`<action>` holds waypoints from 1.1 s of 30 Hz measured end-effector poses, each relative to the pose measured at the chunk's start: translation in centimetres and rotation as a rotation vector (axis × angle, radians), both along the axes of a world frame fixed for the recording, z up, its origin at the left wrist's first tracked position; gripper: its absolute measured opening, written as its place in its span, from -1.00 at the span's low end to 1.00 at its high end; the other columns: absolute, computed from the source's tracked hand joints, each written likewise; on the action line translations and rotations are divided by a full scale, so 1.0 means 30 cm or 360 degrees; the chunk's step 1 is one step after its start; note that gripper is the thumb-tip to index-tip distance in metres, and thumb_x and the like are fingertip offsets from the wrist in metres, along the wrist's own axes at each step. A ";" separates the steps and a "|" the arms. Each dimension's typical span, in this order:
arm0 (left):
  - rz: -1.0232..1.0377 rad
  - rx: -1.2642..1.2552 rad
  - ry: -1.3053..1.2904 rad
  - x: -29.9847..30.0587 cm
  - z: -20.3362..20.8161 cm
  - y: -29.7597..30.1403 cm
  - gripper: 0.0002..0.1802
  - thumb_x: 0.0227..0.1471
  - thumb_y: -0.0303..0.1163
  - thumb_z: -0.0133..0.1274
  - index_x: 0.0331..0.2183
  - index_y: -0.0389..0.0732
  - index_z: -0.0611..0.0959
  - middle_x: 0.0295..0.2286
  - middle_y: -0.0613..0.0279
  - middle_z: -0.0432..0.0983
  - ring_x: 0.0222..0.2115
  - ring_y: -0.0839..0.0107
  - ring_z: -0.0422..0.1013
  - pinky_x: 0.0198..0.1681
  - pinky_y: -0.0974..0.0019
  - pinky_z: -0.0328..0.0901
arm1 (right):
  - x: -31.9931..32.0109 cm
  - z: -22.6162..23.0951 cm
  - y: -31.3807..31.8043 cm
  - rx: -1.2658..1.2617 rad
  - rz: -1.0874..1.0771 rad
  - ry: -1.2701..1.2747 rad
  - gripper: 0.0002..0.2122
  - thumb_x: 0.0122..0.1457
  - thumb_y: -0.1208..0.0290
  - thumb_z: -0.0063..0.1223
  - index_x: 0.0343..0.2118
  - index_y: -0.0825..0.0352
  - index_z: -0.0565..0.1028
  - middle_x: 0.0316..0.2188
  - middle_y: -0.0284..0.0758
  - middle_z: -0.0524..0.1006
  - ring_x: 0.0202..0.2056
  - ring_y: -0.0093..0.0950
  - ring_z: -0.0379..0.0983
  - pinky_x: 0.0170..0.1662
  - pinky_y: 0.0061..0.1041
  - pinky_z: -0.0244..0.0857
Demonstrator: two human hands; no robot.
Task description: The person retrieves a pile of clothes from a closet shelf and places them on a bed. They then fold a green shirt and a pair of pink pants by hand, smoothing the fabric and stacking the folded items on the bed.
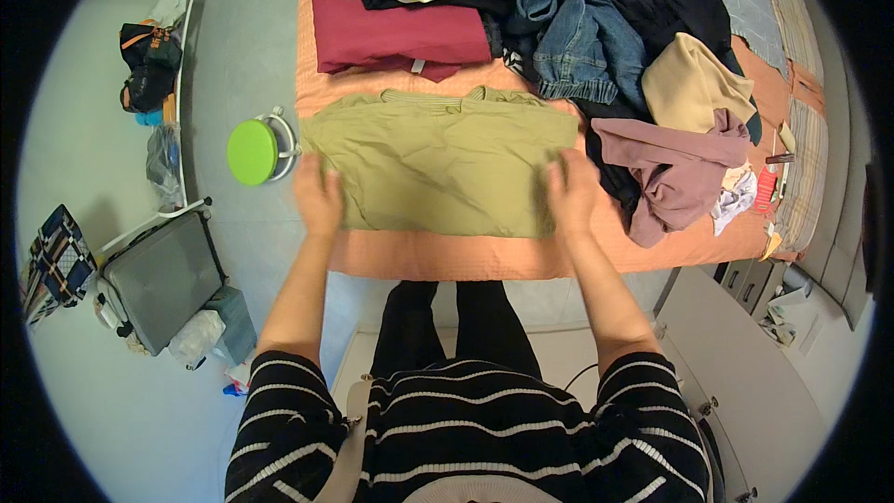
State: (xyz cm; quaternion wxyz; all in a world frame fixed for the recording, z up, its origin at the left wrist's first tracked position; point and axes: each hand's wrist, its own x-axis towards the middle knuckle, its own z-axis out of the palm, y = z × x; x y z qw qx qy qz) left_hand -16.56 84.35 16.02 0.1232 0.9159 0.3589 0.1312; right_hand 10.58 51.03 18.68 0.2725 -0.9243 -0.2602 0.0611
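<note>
An olive-green garment [447, 168] with a ribbed neckline lies in a wide, flat rectangle at the near side of the bed, lightly creased. Its kind, shirt or light jacket, I cannot make out. At its left end is my left hand [319, 197], fingers apart, against the side edge. My right hand [573, 194] is at the opposite end in much the same pose, slightly blurred, with the thumb side toward the cloth. Neither hand visibly grips the fabric.
Behind the garment sit a folded dark red cloth [400, 37] and a clothes stack. To the right lie a denim piece [582, 42], a beige garment [694, 84] and a mauve top [675, 168]. A green-seated stool [251, 152] stands left of the orange bedspread [447, 256].
</note>
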 end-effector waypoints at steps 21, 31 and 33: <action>0.0003 -0.0794 -0.0050 -0.190 -0.076 -0.001 -0.27 -0.11 -0.29 0.20 0.06 -0.31 0.27 -0.01 -0.09 0.28 0.01 0.03 0.22 0.01 0.00 0.15 | -0.421 -0.212 0.333 -0.0582 0.1495 0.0061 -0.43 0.09 -0.01 -0.02 0.17 0.01 0.23 0.25 -0.20 0.06 0.27 -0.16 -0.09 0.18 0.16 -0.17; 0.0935 -0.2622 -0.0564 -0.016 -0.138 0.191 -0.42 -0.05 -0.36 0.20 -0.05 -0.38 0.34 -0.17 0.04 0.45 -0.17 0.27 0.42 -0.13 0.25 0.36 | 0.004 -0.243 -0.040 0.0048 -0.1151 0.0469 -0.50 0.01 0.22 0.21 -0.06 0.44 0.38 -0.05 -0.08 0.40 -0.06 -0.25 0.36 -0.03 -0.33 0.26; 0.0894 -0.2782 -0.0480 0.000 -0.107 0.199 -0.41 -0.06 -0.38 0.19 -0.02 -0.39 0.34 -0.14 0.02 0.44 -0.15 0.23 0.42 -0.10 0.22 0.36 | 0.050 -0.273 -0.105 0.0411 -0.1305 0.1426 -0.49 0.01 0.20 0.24 -0.05 0.44 0.38 -0.07 -0.12 0.43 -0.11 -0.33 0.41 -0.07 -0.43 0.30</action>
